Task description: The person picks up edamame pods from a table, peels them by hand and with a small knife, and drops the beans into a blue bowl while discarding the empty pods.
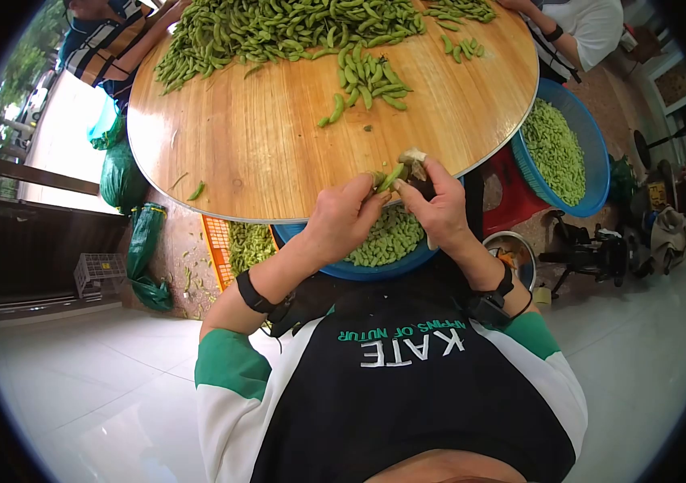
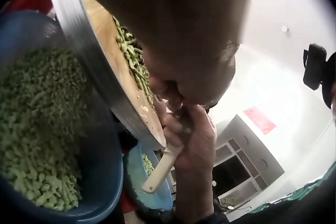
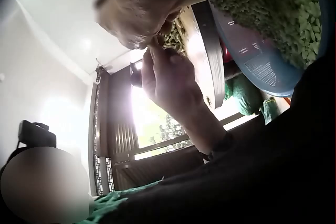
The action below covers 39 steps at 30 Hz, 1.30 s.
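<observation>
Over the near edge of the round wooden table (image 1: 270,153), my left hand (image 1: 341,217) pinches a green soybean pod (image 1: 392,176) between thumb and fingers. My right hand (image 1: 442,208) meets it at the pod's other end. A tool with a cream-coloured handle (image 2: 160,171) is gripped in the right hand, its handle sticking out below the palm; the working end is hidden by the fingers. Something whitish (image 1: 414,154) shows at the right fingertips. Directly below both hands is a blue basin (image 1: 335,271) of shelled beans (image 1: 387,240).
A large heap of pods (image 1: 278,32) covers the far side, with a smaller pile (image 1: 369,76) nearer. An orange crate (image 1: 216,245) stands left, a blue basket (image 1: 598,173) of beans right. Other people's arms (image 1: 564,44) reach the table. A metal bowl (image 1: 526,256) sits near my right forearm.
</observation>
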Tool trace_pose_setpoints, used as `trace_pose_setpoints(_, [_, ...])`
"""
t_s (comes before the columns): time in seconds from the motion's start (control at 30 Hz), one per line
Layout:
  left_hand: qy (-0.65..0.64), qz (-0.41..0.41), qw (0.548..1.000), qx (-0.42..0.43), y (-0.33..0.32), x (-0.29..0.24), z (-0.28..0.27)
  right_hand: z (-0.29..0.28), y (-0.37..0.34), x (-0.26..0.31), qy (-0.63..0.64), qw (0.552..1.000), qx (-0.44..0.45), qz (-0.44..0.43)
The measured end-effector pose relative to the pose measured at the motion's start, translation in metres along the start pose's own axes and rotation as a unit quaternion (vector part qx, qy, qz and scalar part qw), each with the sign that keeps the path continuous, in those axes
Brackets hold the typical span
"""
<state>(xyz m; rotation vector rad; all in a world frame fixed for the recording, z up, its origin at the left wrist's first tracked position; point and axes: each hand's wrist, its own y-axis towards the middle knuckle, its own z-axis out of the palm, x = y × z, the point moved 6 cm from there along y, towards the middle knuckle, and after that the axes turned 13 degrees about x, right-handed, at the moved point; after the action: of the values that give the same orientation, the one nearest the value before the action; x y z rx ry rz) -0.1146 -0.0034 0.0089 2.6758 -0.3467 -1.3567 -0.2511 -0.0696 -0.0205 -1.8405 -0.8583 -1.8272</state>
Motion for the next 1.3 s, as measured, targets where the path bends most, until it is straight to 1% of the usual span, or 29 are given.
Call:
trace_pose_setpoints(0.03, [0.028,0.02,0.999,0.0,-0.001,-0.003,0.001,-0.002,-0.001,-0.001,0.0,1.0,0.0,0.001])
trace_pose_setpoints(0.1, [0.036,0.022,0.999,0.004,-0.002,-0.005,0.0,-0.001,-0.001,-0.002,-0.05,0.998,0.042,0.016])
trace_pose_setpoints(0.13, [0.046,0.025,0.999,0.008,-0.003,-0.007,0.0,-0.001,-0.001,-0.002,-0.049,0.998,0.043,0.017])
trace_pose_setpoints(0.2, [0.033,0.022,0.999,0.018,-0.003,-0.005,0.0,0.0,0.0,0.005,-0.072,0.996,0.051,-0.022])
trace_pose_setpoints(0.27, [0.019,0.019,0.999,0.027,-0.004,-0.002,0.002,0.0,0.0,0.005,-0.081,0.995,0.061,-0.025])
trace_pose_setpoints(0.33, [0.046,0.033,0.998,0.033,-0.005,-0.001,0.005,0.001,0.0,0.007,-0.089,0.993,0.069,-0.028])
trace_pose_setpoints(0.43, [0.028,0.026,0.999,0.035,-0.005,0.0,0.006,0.003,0.0,0.012,-0.108,0.99,0.078,-0.038])
trace_pose_setpoints(0.5, [0.02,0.029,0.999,0.029,-0.005,0.001,0.008,0.005,-0.002,0.007,-0.177,0.979,0.09,-0.052])
trace_pose_setpoints(0.53, [0.012,0.033,0.999,0.02,-0.006,0.001,0.009,0.005,-0.002,0.003,-0.177,0.979,0.091,-0.05])
trace_pose_setpoints(0.57, [0.011,0.032,0.999,0.02,-0.008,0.001,0.009,0.006,-0.001,0.002,-0.179,0.977,0.083,-0.081])
trace_pose_setpoints(0.6, [0.0,0.027,0.998,0.051,-0.009,0.001,0.011,0.007,-0.002,0.004,-0.18,0.974,0.076,-0.112])
trace_pose_setpoints(0.63, [-0.011,0.021,0.996,0.083,-0.011,0.0,0.014,0.007,-0.003,0.004,-0.179,0.975,0.076,-0.11])
trace_pose_setpoints(0.67, [-0.012,0.019,0.996,0.081,-0.011,-0.001,0.014,0.007,-0.004,0.004,-0.175,0.976,0.078,-0.105])
trace_pose_setpoints(0.73, [-0.082,-0.106,0.986,0.1,-0.012,0.012,0.015,0.007,-0.004,0.004,-0.17,0.977,0.082,-0.1])
trace_pose_setpoints(0.77, [-0.082,-0.107,0.986,0.099,-0.013,0.015,0.014,0.006,-0.004,0.001,-0.159,0.98,0.085,-0.08])
trace_pose_setpoints(0.8, [-0.167,-0.139,0.97,0.107,-0.016,0.024,0.017,0.005,-0.005,-0.001,-0.149,0.983,0.087,-0.06])
trace_pose_setpoints(0.83, [-0.251,-0.17,0.946,0.114,-0.018,0.031,0.021,0.004,-0.006,0.001,-0.149,0.983,0.087,-0.059])
trace_pose_setpoints(0.87, [-0.251,-0.171,0.946,0.113,-0.018,0.032,0.021,0.006,-0.006,-0.003,-0.082,0.99,0.118,-0.01])
trace_pose_setpoints(0.9, [-0.287,-0.188,0.932,0.115,-0.02,0.035,0.023,0.009,-0.007,-0.009,-0.014,0.988,0.149,0.039])
trace_pose_setpoints(0.93, [-0.322,-0.205,0.917,0.116,-0.021,0.036,0.025,0.011,-0.007,-0.01,-0.013,0.988,0.15,0.04])
trace_pose_setpoints(0.97, [-0.322,-0.205,0.917,0.117,-0.02,0.036,0.025,0.011,-0.007,-0.012,-0.008,0.989,0.144,0.039])
trace_pose_setpoints(1.03, [-0.389,-0.227,0.888,0.092,-0.02,0.038,0.024,0.013,-0.006,-0.011,-0.003,0.99,0.138,0.037])
trace_pose_setpoints(1.07, [-0.39,-0.228,0.888,0.091,-0.02,0.038,0.025,0.014,-0.006,-0.008,-0.006,0.992,0.124,0.034])
trace_pose_setpoints(1.13, [-0.421,-0.266,0.866,0.036,-0.023,0.044,0.023,0.012,-0.007,-0.008,-0.01,0.993,0.11,0.032])
trace_pose_setpoints(1.2, [-0.408,-0.264,0.873,0.041,-0.023,0.044,0.024,0.01,-0.007,-0.004,-0.111,0.987,0.119,-0.016])
trace_pose_setpoints(1.23, [-0.395,-0.262,0.879,0.047,-0.023,0.044,0.025,0.01,-0.007,-0.003,-0.111,0.987,0.119,-0.017])
trace_pose_setpoints(1.3, [-0.413,-0.256,0.872,0.053,-0.023,0.039,0.027,0.011,-0.009,-0.006,0.036,0.992,0.109,0.051])
